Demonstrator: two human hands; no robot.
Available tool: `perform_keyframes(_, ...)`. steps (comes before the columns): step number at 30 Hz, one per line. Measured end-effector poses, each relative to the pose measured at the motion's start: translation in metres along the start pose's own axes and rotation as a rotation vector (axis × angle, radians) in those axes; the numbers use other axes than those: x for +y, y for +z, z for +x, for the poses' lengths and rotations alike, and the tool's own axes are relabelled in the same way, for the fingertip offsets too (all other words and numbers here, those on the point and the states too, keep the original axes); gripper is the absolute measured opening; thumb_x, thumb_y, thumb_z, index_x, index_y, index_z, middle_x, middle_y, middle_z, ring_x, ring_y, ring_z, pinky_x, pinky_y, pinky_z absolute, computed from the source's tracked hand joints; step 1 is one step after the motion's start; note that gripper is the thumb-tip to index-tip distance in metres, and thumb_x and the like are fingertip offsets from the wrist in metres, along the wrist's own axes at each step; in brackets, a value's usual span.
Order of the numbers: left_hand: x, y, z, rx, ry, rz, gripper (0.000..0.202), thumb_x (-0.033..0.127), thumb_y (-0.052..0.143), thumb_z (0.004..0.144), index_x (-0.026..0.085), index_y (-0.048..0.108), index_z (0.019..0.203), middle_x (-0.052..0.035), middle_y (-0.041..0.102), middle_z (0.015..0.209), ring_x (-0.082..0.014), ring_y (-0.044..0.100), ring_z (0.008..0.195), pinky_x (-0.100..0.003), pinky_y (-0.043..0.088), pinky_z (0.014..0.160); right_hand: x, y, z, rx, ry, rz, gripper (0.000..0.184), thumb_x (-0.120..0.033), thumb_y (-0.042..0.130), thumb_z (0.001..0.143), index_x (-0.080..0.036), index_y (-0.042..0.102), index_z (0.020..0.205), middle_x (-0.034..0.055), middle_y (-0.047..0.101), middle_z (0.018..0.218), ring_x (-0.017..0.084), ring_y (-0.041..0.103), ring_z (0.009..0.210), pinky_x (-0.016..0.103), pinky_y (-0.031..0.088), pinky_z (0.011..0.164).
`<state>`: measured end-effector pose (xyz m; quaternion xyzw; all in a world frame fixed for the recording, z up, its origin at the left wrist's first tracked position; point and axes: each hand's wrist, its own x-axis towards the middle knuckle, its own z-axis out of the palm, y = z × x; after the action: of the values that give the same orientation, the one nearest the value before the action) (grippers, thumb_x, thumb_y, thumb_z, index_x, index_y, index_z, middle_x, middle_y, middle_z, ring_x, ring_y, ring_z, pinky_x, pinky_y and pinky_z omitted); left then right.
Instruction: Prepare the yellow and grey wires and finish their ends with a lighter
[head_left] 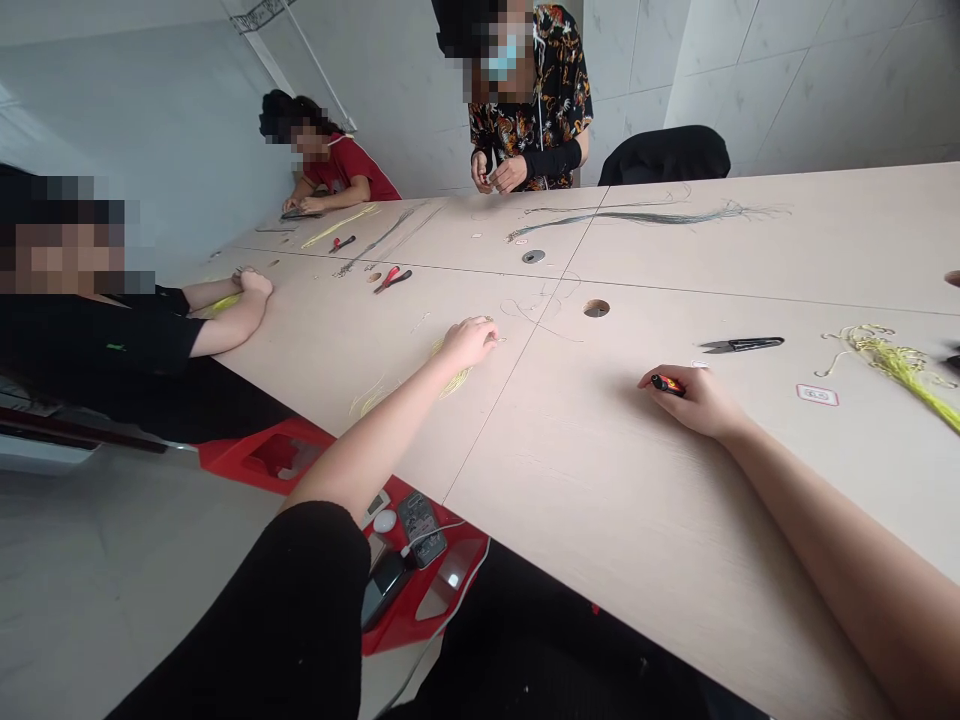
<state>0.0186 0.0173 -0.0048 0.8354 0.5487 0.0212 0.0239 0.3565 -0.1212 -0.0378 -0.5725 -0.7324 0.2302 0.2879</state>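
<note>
My left hand [472, 342] reaches over the table, fingers curled together at the tips. Whatever they pinch is too small to make out. Beneath that wrist lies a bundle of yellow cords [455, 384], partly hidden by my forearm. My right hand [697, 400] rests on the table, closed around what looks like a black lighter [667, 385] with a red and yellow mark. Just beyond it lie black-handled thread snips [742, 345]. Farther right is a bunch of yellow cords [904, 370] with looped ends, beside a small red-bordered label [817, 395].
Across the table [570, 430], a masked person [536, 120] works with both hands. Two more people sit at the left. Red-and-black pliers [394, 280], dark cords [630, 217] and a round hole [596, 308] are on the tabletop. Below its edge, a red stool [420, 610] holds a phone [422, 525].
</note>
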Motion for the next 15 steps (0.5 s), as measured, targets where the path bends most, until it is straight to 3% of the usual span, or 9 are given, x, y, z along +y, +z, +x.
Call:
perform_keyframes(7,-0.001,0.014,0.006,0.023,-0.032,0.006,0.019,0.015,0.041,0.087,0.02,0.058,0.091,-0.0068,0.062,0.104,-0.0206,0.055,0.095,-0.03,0.041,0.073,0.003,0.001,0.0,-0.02,-0.021,0.001,0.025,-0.026,0.043,0.071,-0.017,0.065,0.079,0.0025,0.062,0.067,0.012,0.05,0.056,0.023,0.036,0.053)
perform_keyframes(15,0.019,0.01,0.009,0.019,0.064,0.088,0.026,0.003,0.034,0.082,0.016,0.055,0.092,-0.0129,0.058,0.108,-0.0254,0.048,0.108,-0.037,0.036,0.087,0.004,0.002,-0.001,-0.023,-0.079,-0.032,0.024,-0.026,0.042,0.071,-0.017,0.064,0.075,0.002,0.059,0.061,0.012,0.047,0.054,0.023,0.035,0.054)
